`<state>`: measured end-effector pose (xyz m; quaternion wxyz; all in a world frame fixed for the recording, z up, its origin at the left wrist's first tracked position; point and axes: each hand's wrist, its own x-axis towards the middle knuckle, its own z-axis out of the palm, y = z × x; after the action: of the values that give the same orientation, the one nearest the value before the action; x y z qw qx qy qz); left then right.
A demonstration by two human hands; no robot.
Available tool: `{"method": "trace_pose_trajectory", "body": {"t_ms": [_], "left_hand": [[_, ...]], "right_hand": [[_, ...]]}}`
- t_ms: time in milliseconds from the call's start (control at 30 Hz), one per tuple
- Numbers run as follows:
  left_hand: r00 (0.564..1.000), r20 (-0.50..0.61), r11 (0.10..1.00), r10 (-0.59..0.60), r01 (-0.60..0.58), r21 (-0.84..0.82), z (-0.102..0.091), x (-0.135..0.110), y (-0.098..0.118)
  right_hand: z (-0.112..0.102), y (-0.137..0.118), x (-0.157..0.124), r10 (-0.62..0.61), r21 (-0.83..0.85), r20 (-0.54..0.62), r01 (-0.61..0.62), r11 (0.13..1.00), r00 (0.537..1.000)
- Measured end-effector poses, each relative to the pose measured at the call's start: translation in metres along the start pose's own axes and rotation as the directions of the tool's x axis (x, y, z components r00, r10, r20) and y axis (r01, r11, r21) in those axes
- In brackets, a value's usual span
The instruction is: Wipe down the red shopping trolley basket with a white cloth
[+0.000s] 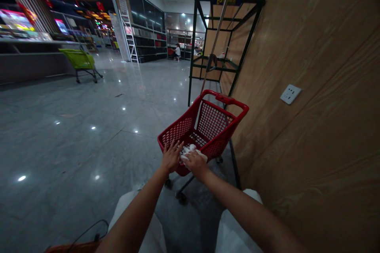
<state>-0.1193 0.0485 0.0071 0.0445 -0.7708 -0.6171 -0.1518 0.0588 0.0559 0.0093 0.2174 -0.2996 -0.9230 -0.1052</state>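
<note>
A red plastic shopping cart [213, 120] with lattice sides stands on wheels in front of me, its handle at the far end. My left hand [171, 157] lies on the near left corner of the cart's rim, fingers spread. In my right hand [195, 163] is a crumpled white cloth [190, 151], pressed against the near edge of the basket. Part of the cloth is hidden under the fingers, and some of it bunches out toward the left hand.
A wooden wall [297, 146] with a socket [291, 94] runs close along the right. Behind the cart stand a dark metal frame [192, 47] and a long pole [221, 19]. A green cart [77, 59] is at the left; a person [177, 51] crouches far back by shelves.
</note>
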Motion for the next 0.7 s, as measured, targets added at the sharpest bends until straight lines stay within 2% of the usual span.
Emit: {"method": "trace_pose_trajectory", "body": {"t_ms": [67,133,267,333,400,567,633,700], "left_hand": [[1.0,0.014,1.0,0.021,-0.021,-0.003,-0.003,-0.002,-0.004],[0.999,0.023,0.999,0.036,-0.036,-0.012,-0.006,-0.004,-0.007],[0.999,0.04,0.999,0.024,-0.023,-0.042,-0.009,-0.006,-0.009],[0.999,0.042,0.999,0.018,-0.016,-0.05,-0.009,-0.005,-0.006],[0.999,0.035,0.999,0.005,-0.003,-0.05,-0.008,-0.004,-0.003],[0.999,0.036,0.998,-0.031,0.033,-0.056,-0.01,-0.002,-0.002],[0.998,0.051,0.997,-0.024,0.027,-0.067,-0.011,-0.002,-0.007],[0.999,0.052,0.997,0.0,0.004,-0.079,-0.011,-0.003,-0.014]], "right_hand": [[-0.003,0.003,0.0,-0.076,0.023,0.043,0.075,0.997,0.996],[-0.012,0.026,-0.004,-0.119,0.024,0.1,0.117,0.993,0.988],[-0.032,0.087,-0.018,0.025,-0.096,0.14,-0.012,0.995,0.99],[-0.034,0.096,-0.021,0.092,-0.139,0.119,-0.076,0.987,0.989],[-0.029,0.081,-0.019,0.096,-0.143,0.092,-0.082,0.986,0.991],[-0.008,0.011,-0.006,0.033,-0.082,-0.011,-0.034,0.996,0.999],[-0.007,0.008,-0.006,-0.024,-0.053,-0.014,0.023,0.998,1.0],[-0.012,0.026,-0.012,-0.083,-0.033,0.022,0.084,0.996,0.996]]}}
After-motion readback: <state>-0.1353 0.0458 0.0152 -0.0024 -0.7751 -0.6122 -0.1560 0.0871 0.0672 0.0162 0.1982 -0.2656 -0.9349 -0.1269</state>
